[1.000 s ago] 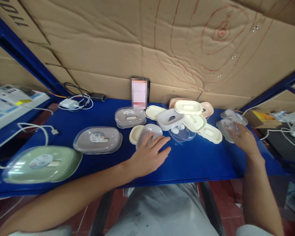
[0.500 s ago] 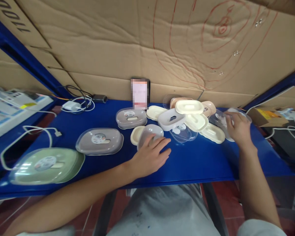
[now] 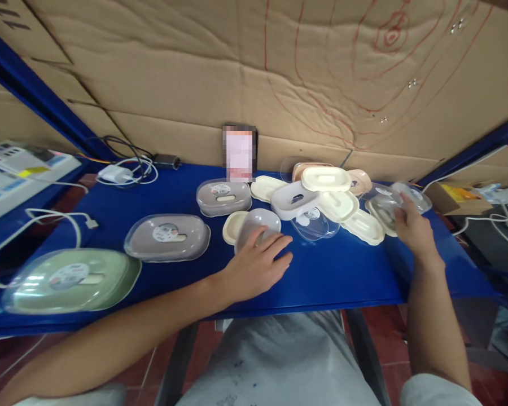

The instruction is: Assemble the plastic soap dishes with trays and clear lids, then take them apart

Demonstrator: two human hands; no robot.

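Observation:
My left hand (image 3: 260,262) rests over a tilted grey oval soap dish (image 3: 265,221), its fingers on the inner side and its thumb hidden. Behind that dish lies a cream dish (image 3: 232,228). At the right end of the pile my right hand (image 3: 415,230) has its fingers closed at the edge of a clear plastic lid (image 3: 381,194) with a round label; the fingertips are slightly blurred. Beneath the lid a pale greenish dish (image 3: 377,214) shows in part. Between the hands are a light grey dish (image 3: 294,202), several cream dishes (image 3: 327,179) and clear lids (image 3: 311,225).
Lidded grey dishes (image 3: 169,239) and a lidded green dish (image 3: 68,282) stand on the left of the blue table (image 3: 330,276). A phone (image 3: 239,153) leans against the cardboard wall (image 3: 173,84). Chargers and cables (image 3: 118,173) lie back left; a small carton (image 3: 459,200) is at right.
My right hand has shifted slightly back toward me from the lids, and the pale greenish dish shows more. My left hand stays at the grey soap dish. The view has tilted a little.

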